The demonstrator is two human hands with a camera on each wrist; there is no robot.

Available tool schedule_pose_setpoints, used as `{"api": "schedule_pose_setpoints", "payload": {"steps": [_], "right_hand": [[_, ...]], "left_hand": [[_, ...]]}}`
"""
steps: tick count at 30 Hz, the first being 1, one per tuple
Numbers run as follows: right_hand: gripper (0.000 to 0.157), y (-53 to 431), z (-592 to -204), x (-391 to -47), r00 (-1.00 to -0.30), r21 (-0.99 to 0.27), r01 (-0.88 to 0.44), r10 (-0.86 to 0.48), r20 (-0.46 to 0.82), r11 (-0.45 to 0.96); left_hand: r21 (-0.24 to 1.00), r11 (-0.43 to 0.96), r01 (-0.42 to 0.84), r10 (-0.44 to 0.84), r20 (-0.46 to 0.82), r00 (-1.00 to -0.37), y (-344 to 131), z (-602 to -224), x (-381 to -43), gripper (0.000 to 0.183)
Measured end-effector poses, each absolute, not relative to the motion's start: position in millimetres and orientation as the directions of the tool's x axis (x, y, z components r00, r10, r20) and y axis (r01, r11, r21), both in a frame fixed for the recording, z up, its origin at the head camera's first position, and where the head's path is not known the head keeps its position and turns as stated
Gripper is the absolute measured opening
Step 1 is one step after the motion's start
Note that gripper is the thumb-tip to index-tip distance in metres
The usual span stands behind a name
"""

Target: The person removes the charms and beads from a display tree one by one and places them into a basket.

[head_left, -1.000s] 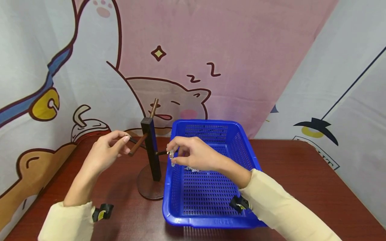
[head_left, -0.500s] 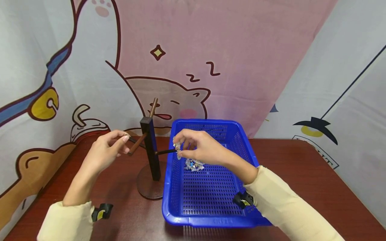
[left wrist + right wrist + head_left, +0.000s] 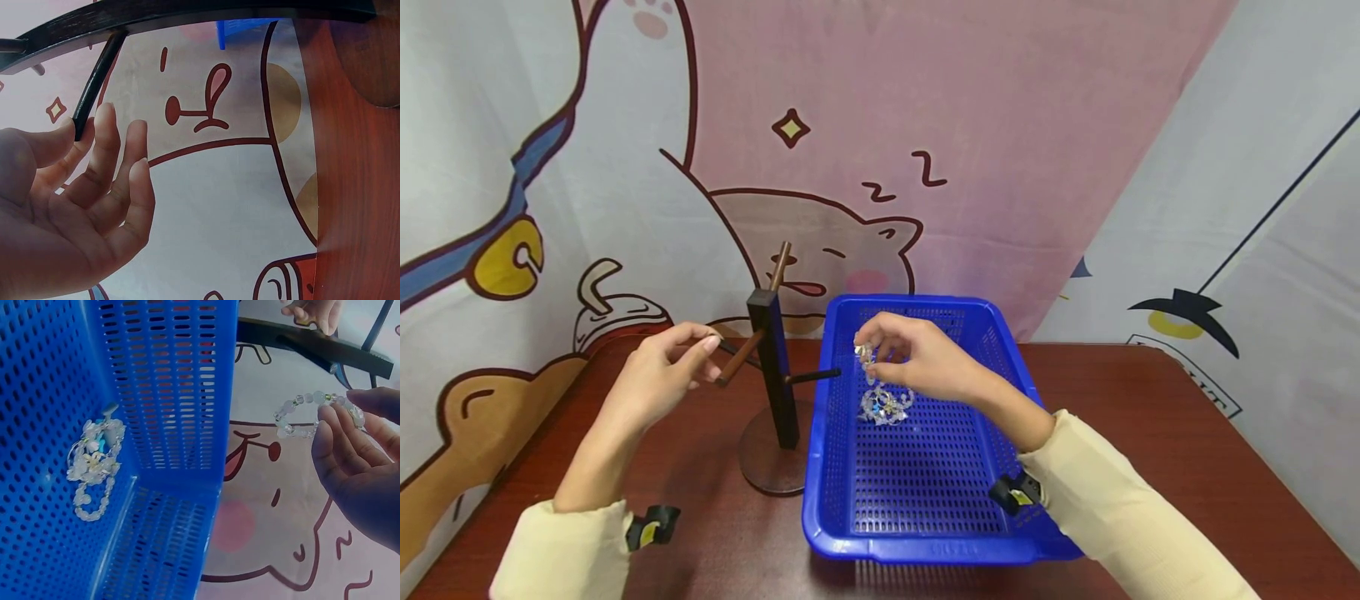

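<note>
A dark wooden stand (image 3: 778, 375) with several pegs rises from a round base. My left hand (image 3: 658, 375) pinches the tip of one dark peg (image 3: 97, 84) between thumb and index finger, its other fingers loosely bent. To the right of the stand, my right hand (image 3: 928, 362) holds a clear beaded bracelet (image 3: 289, 406) between thumb and fingers, above the left side of the blue basket (image 3: 962, 550). The bracelet hangs apart from the stand's right peg (image 3: 816, 376). Inside the basket lies a small heap of beaded bracelets (image 3: 94, 456), below the right hand.
The stand's base (image 3: 771, 471) sits close against the basket's left side. A reddish-brown tabletop (image 3: 1150, 467) extends on both sides. Behind it hangs a printed cartoon cloth (image 3: 1000, 167). Upper pegs (image 3: 780, 267) stick out from the post.
My right hand has moved right with the bracelet, away from the right peg, whose tip now shows bare. More of the heap in the basket is visible. The left hand stays on its peg.
</note>
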State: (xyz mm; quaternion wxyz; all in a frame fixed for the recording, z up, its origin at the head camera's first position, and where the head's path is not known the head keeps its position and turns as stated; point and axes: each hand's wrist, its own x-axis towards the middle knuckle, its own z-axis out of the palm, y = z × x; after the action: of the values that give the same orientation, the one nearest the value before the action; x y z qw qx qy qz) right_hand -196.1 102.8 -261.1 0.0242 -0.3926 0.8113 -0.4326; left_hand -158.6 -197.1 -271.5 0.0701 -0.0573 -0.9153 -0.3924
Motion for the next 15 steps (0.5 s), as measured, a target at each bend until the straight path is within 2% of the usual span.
{"api": "schedule_pose_setpoints", "payload": {"steps": [15], "right_hand": [[0.027, 114.4, -283.5, -212.3, -0.745, -0.740, -0.548, -0.629, 0.220, 0.390]], "left_hand": [[0.713, 0.682, 0.163, 0.049, 0.177, -0.983, -197.8, -271.8, -158.4, 0.034]]}}
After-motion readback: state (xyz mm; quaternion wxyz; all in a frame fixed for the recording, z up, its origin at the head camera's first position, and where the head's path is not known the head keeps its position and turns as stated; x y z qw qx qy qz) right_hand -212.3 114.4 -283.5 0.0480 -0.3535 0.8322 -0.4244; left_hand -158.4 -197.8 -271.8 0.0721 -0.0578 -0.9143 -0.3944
